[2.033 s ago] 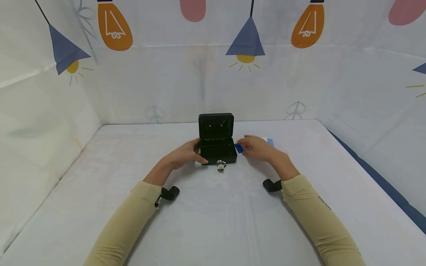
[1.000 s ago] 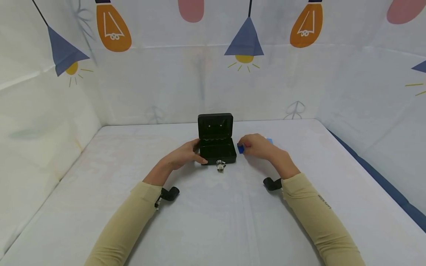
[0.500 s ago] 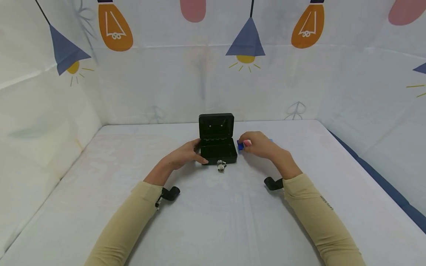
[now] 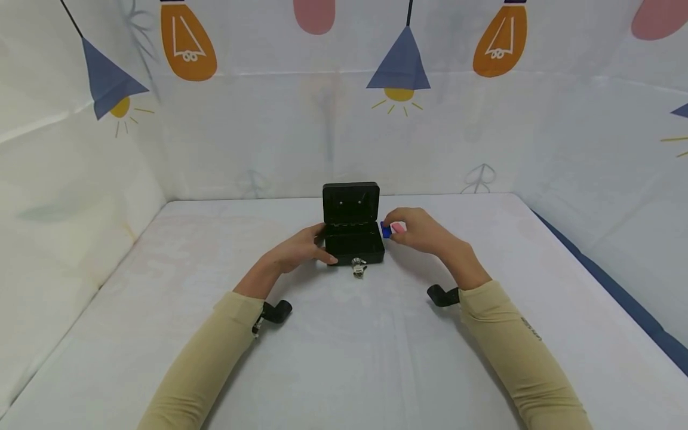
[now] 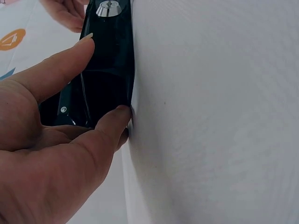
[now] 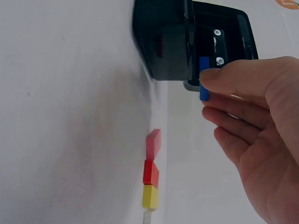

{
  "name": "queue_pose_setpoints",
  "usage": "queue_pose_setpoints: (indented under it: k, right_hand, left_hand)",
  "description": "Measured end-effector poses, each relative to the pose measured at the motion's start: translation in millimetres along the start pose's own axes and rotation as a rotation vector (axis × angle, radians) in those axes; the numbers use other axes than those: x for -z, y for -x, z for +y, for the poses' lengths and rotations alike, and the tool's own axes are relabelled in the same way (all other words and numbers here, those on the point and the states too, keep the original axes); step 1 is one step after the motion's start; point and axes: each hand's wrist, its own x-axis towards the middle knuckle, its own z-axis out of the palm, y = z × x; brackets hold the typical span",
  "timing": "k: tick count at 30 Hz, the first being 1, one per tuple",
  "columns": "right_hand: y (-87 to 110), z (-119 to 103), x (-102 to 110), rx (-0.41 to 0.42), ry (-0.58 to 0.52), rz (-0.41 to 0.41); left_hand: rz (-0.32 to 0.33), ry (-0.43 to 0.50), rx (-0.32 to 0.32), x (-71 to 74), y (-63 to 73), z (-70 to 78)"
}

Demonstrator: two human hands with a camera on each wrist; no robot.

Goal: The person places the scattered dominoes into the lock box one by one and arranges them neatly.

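Observation:
A small black cash box (image 4: 355, 242) stands with its lid (image 4: 351, 203) raised at the back of the table. My left hand (image 4: 295, 249) grips its left side, thumb at the front corner; in the left wrist view the thumb and fingers straddle the wall. Just right of the box, my right hand (image 4: 424, 232) pinches a blue block (image 6: 204, 91) between thumb and fingers, held above the table. Below that hand lies a pink block (image 4: 398, 227). The right wrist view shows it in a row with a red block (image 6: 150, 173) and a yellow block (image 6: 150, 196).
Keys (image 4: 358, 272) hang from the lock at the box's front. A pale block (image 6: 147, 217) is partly cut off at the end of the row. White cloth (image 4: 344, 346) covers the table, and a printed fabric wall (image 4: 258, 131) rises behind it.
My right hand has picked the blue block up off the table and raised it beside the box. The pink block has come into view beneath. My left hand stays on the box.

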Motion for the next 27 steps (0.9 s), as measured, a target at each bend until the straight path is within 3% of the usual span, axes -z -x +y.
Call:
queue_pose_setpoints:
  k: [11,19,27]
  right_hand:
    - [-0.7,-9,-3,0.020,0.004,0.017]
    - [-3.1,-15,-8,-0.016,-0.018,-0.012]
    - [-12.4,-23,-14,0.019,0.001,-0.032]
  left_hand:
    - [-0.007,0.013,0.005,-0.3,1.5,1.2]
    - [-0.009,0.014,0.008,0.7,0.5,0.3]
    - [-0.007,0.037,0.039,2.4,-2.5,-2.9]
